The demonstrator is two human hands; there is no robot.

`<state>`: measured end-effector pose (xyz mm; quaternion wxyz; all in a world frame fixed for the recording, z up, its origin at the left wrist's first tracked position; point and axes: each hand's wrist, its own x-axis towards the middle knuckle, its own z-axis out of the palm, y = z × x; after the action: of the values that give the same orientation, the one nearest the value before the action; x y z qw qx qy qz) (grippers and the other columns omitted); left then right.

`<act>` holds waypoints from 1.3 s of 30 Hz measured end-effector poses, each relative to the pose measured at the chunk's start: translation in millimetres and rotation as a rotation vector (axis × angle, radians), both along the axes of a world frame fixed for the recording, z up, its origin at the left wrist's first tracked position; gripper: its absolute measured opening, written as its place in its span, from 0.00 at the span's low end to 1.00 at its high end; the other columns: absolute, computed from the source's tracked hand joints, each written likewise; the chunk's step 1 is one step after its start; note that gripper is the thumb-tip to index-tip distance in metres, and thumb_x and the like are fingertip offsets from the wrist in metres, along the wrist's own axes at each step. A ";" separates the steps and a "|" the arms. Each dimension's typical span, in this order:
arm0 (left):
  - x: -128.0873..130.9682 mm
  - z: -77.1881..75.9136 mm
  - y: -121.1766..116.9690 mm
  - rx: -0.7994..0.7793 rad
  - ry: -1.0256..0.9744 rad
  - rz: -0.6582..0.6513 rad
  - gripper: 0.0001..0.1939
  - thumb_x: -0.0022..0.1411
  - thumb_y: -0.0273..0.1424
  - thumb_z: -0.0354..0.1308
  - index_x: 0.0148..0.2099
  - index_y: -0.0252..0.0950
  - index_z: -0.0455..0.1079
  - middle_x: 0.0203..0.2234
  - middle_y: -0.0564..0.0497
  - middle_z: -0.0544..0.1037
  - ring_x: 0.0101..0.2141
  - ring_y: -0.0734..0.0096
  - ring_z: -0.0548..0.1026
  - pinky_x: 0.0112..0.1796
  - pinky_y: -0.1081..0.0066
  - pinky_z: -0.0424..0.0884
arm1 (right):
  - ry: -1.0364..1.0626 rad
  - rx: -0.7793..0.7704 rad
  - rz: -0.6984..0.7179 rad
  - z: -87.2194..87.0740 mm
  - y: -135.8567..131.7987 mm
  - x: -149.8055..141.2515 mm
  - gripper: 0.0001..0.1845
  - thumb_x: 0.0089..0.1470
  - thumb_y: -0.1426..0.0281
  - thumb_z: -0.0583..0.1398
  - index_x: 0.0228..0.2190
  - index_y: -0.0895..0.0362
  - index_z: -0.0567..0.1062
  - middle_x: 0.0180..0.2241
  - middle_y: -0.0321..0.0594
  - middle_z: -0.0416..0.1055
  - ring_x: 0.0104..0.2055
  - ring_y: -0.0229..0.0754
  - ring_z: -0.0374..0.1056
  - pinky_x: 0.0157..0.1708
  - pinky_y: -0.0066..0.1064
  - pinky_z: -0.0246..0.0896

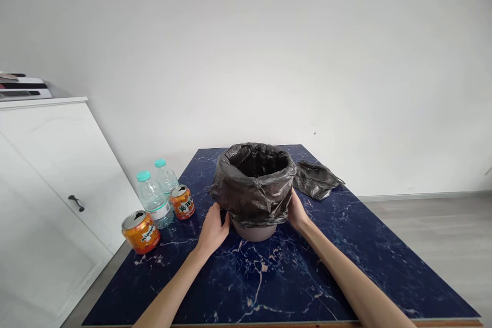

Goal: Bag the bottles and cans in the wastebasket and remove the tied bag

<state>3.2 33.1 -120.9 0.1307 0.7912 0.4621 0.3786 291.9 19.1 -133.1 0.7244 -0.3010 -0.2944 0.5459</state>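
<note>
A black garbage bag (251, 200) lines a small trash bin (255, 233), its top folded outward over the rim and hanging down the sides. Only the bin's pale grey-brown base shows below the plastic. At the bin's left side, my left hand (214, 226) pinches the bag's lower hanging edge, thumb toward the bin. On the opposite side my right hand (296, 210) is closed at the bag's edge against the bin, its fingers mostly hidden behind the plastic. The bin stands upright with its mouth open.
Two orange soda cans (141, 232) and two clear bottles with teal caps (154, 200) stand along the table's left edge. Another crumpled black bag (317, 179) lies behind and right of the bin. A white cabinet (49, 205) is left of the blue marbled table (265, 287).
</note>
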 end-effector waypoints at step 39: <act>-130.7 194.4 14.8 0.175 0.117 0.665 0.38 0.68 0.47 0.64 0.68 0.28 0.57 0.67 0.27 0.67 0.67 0.36 0.67 0.65 0.43 0.65 | -0.001 -0.098 0.019 -16.2 2.8 -1.2 0.19 0.52 0.51 0.70 0.40 0.49 0.85 0.49 0.39 0.85 0.61 0.59 0.76 0.62 0.51 0.71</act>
<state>-127.5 47.8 73.5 -0.0950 0.6260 0.6671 0.3926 290.7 22.0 -149.3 0.7034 -0.3334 -0.2705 0.5665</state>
